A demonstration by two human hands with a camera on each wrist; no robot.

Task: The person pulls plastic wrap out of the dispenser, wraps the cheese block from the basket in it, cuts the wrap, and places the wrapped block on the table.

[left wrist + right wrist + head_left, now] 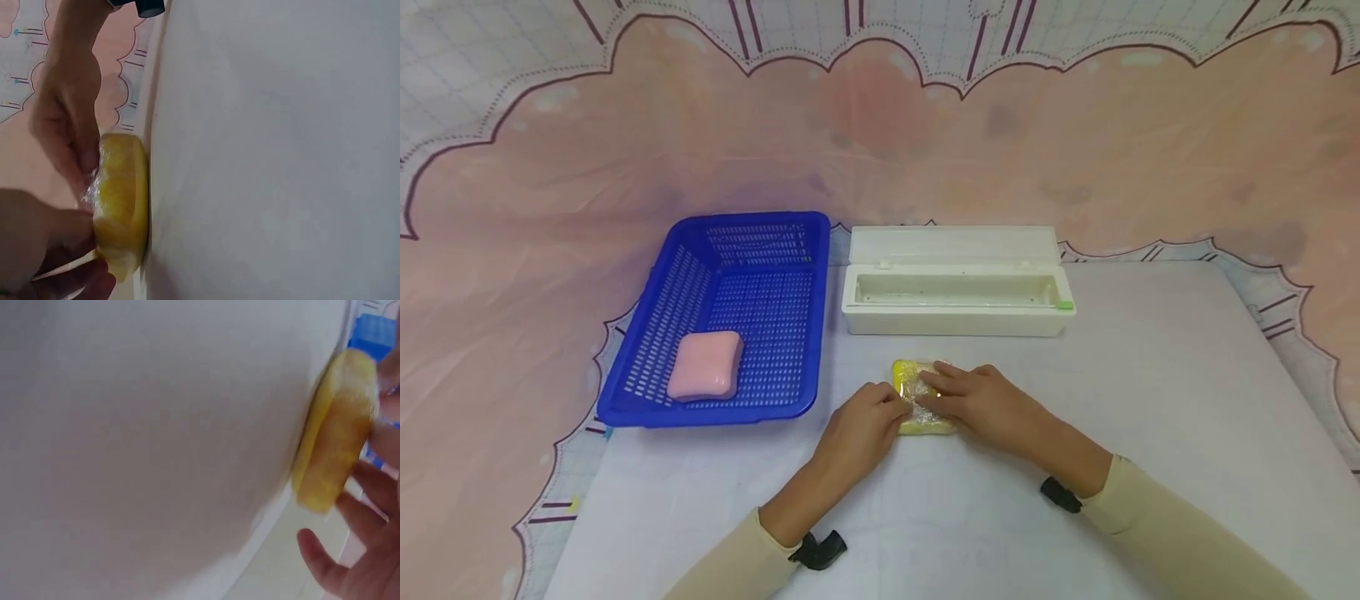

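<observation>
A yellow bar, apparently soap in clear plastic film (913,383), lies flat on the white cloth in front of the white box. My left hand (862,425) is at its left side, fingers curled, pinching at the wrapped bar's edge; its fingertips are partly hidden. From the right, my right hand (992,410) reaches over the bar with fairly straight fingers resting on its top. In the left wrist view, the bar's yellow side (119,194) shows beneath crinkled film. The right wrist view has the right hand's fingers (362,519) spread along the bar (334,437).
A blue plastic basket (817,333) stands at the left, with a pink soap bar (705,365) inside. Behind the hands sits a long white box (955,323), its lid raised at the back and a green tab at its right end. Patterned cloth hangs behind.
</observation>
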